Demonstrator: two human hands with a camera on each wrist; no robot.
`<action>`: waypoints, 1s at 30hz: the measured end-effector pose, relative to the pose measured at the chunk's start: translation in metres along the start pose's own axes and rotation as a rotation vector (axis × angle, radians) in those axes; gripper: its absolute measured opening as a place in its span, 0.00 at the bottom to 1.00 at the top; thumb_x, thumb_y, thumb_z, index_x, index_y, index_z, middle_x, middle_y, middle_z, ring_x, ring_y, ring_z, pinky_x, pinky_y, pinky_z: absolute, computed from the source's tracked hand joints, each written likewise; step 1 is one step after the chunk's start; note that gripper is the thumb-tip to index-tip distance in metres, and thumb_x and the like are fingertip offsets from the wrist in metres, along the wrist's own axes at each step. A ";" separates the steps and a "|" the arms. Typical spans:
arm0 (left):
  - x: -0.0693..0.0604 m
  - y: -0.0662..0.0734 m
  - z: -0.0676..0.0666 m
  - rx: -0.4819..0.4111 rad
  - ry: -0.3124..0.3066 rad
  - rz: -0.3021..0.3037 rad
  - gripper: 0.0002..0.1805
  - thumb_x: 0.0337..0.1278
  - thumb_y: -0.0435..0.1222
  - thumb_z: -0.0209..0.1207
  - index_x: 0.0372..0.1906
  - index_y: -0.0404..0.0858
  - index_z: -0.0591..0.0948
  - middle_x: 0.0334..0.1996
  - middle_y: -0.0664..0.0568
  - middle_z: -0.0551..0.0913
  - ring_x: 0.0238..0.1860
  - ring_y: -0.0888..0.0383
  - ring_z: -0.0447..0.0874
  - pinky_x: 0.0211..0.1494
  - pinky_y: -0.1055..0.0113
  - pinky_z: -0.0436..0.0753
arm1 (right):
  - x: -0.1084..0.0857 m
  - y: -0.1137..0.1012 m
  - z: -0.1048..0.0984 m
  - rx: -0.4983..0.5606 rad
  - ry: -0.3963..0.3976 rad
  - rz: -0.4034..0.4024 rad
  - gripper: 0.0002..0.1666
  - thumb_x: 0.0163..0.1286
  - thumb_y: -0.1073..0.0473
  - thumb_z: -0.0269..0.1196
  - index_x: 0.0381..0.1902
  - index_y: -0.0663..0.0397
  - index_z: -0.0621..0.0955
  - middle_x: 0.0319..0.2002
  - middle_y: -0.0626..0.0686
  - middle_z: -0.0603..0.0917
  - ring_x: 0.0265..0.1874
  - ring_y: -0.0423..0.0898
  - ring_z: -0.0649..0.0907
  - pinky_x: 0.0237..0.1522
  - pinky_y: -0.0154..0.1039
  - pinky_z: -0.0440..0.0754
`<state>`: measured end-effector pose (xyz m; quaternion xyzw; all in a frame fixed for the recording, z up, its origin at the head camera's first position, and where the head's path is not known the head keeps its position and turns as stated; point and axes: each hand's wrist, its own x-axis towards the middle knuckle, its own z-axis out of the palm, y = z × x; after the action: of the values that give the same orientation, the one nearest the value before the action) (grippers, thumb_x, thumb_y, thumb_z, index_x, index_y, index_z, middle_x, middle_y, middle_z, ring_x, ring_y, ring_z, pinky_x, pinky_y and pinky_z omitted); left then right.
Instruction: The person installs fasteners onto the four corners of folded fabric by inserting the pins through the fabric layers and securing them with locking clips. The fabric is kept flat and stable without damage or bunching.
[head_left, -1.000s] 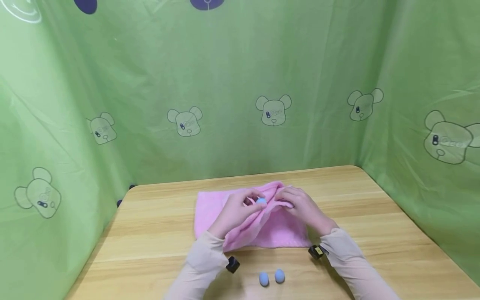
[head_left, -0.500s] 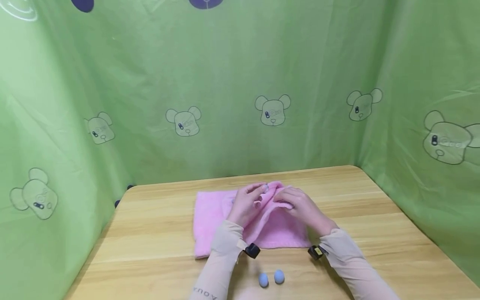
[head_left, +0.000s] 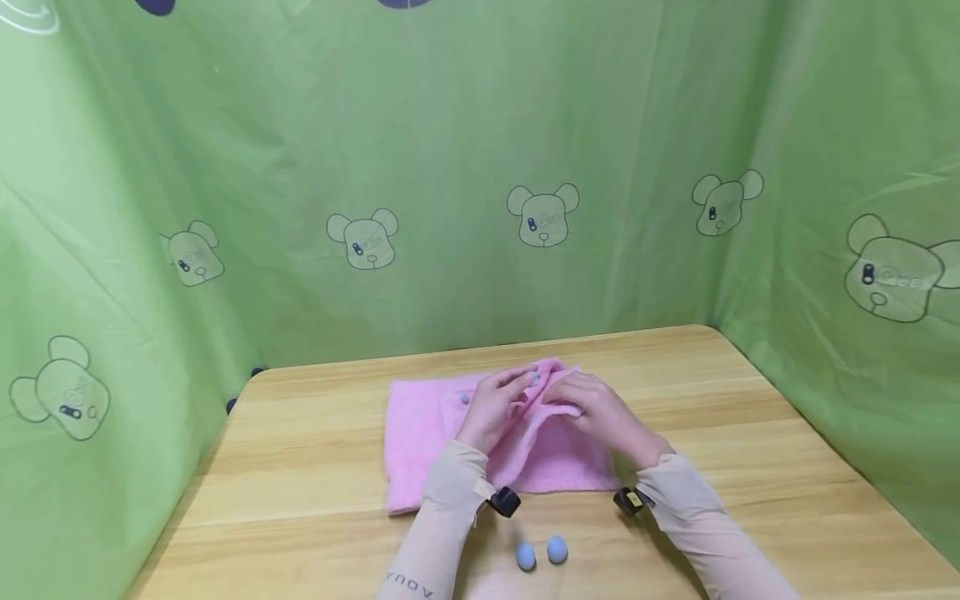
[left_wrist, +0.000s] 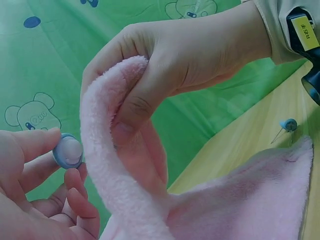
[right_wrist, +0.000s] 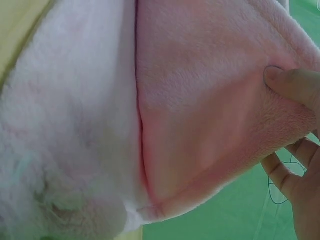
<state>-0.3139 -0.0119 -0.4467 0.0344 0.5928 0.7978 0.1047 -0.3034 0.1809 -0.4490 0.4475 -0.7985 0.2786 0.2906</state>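
Observation:
A plush pink cloth [head_left: 558, 467] lies on the table, with part of it lifted into a fold. My right hand [head_left: 603, 412] grips that raised edge, thumb on one side and fingers on the other. In the left wrist view my left hand [left_wrist: 37, 185] pinches a small round blue cap with a whitish face [left_wrist: 69, 151], close beside the folded edge. From the head view only a bit of this cap shows at the fingertips. Another small blue piece [head_left: 465, 398] sits on the cloth left of my left hand [head_left: 491, 408]. Cloth fills most of the right wrist view.
Two blue egg-shaped pieces [head_left: 526, 556] stand on the wooden table [head_left: 300, 467] near its front. A blue piece with thin pin-like lines [left_wrist: 288, 125] appears past the cloth in the left wrist view. Green curtains [head_left: 450, 125] surround the table's back and sides.
My left hand has moved forward and right with the blue cap, up to the far part of the raised fold. My right hand keeps its grip nearly in place.

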 end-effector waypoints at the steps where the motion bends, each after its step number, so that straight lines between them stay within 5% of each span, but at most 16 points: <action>1: 0.000 0.000 0.000 0.014 -0.003 0.006 0.18 0.58 0.37 0.64 0.54 0.37 0.82 0.39 0.56 0.84 0.32 0.64 0.75 0.35 0.76 0.77 | 0.000 0.000 0.000 0.000 0.000 0.002 0.15 0.55 0.71 0.66 0.42 0.55 0.85 0.41 0.53 0.87 0.44 0.50 0.85 0.56 0.45 0.77; 9: 0.000 -0.001 0.002 0.037 -0.009 0.016 0.19 0.58 0.38 0.65 0.53 0.35 0.81 0.39 0.55 0.82 0.35 0.62 0.76 0.39 0.73 0.78 | -0.001 0.000 0.000 0.001 -0.003 0.017 0.16 0.56 0.71 0.66 0.42 0.52 0.85 0.42 0.53 0.87 0.45 0.51 0.85 0.60 0.40 0.76; 20: -0.003 -0.002 0.003 0.098 -0.002 0.027 0.19 0.58 0.40 0.65 0.51 0.35 0.82 0.43 0.50 0.84 0.36 0.59 0.80 0.47 0.63 0.82 | 0.000 -0.003 0.000 0.010 -0.003 0.018 0.15 0.55 0.72 0.67 0.41 0.55 0.85 0.43 0.53 0.87 0.46 0.51 0.84 0.55 0.50 0.78; 27: -0.004 -0.002 0.004 0.131 -0.013 0.034 0.20 0.58 0.39 0.64 0.53 0.34 0.81 0.43 0.51 0.84 0.36 0.61 0.80 0.48 0.63 0.81 | 0.000 -0.002 0.000 0.022 0.008 0.052 0.14 0.56 0.71 0.67 0.41 0.56 0.84 0.42 0.52 0.87 0.44 0.47 0.84 0.58 0.35 0.76; 30: -0.004 -0.002 0.004 0.134 -0.013 0.032 0.19 0.57 0.38 0.64 0.52 0.35 0.82 0.41 0.54 0.84 0.35 0.62 0.79 0.46 0.66 0.81 | 0.000 -0.002 0.000 0.005 0.017 0.054 0.14 0.55 0.71 0.67 0.41 0.56 0.84 0.41 0.51 0.87 0.43 0.47 0.84 0.58 0.37 0.77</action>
<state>-0.3086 -0.0081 -0.4473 0.0559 0.6434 0.7577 0.0932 -0.3015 0.1801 -0.4490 0.4240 -0.8071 0.2924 0.2886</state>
